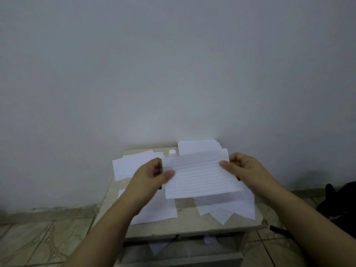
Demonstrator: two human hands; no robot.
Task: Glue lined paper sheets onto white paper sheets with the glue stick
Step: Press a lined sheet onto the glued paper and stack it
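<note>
both hands up over the desk [185, 229], holding one lined paper sheet [200, 178] between them, lifted clear of the surface and tilted toward the camera. left hand [152, 174] pinches the sheet's left edge, thumb on the front face, fingers curled behind it. right hand [238, 166] pinches the right edge near the top corner, thumb on front, other fingers hidden behind the paper. rule lines readable as lines only, no writing on it that i can make out.

beyond the left hand: loose pile of white paper sheets [133, 164] overhanging the desk's far-left edge. between the hands and behind the held sheet: glue stick [172, 152], white cap on, standing upright, label not legible. beyond the right hand: another paper stack [198, 147] against the wall [173, 64]. under the left forearm: a flat white sheet [159, 211]. under the right hand and wrist: fanned overlapping sheets [227, 209], faint lines on some.

right of the right forearm, on the floor [38, 237]: dark bag [339, 199] with small pale lettering, too blurred to read.
</note>
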